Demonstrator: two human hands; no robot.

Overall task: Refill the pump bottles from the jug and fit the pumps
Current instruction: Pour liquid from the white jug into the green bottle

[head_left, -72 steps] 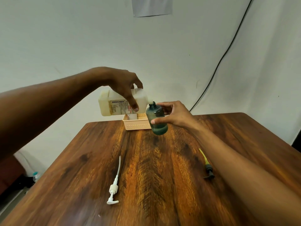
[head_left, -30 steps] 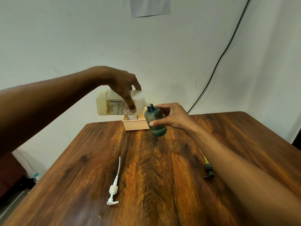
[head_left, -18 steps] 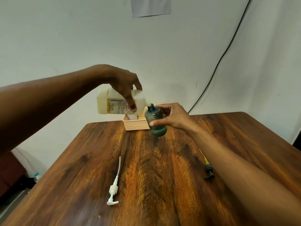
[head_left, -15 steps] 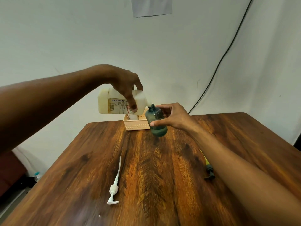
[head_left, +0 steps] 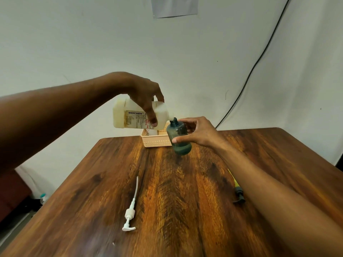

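Overhead, left hand (head_left: 144,93) tipping jug (head_left: 130,117) sideways

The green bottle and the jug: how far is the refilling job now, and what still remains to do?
Done: both pumps are off, the white pump and the dark pump lie on the table.

In hand: the left hand tips the jug into the green bottle, held by the right hand; liquid fills only its bottom part.

Left: finish filling, fit the pumps. Another bottle is not clearly visible.
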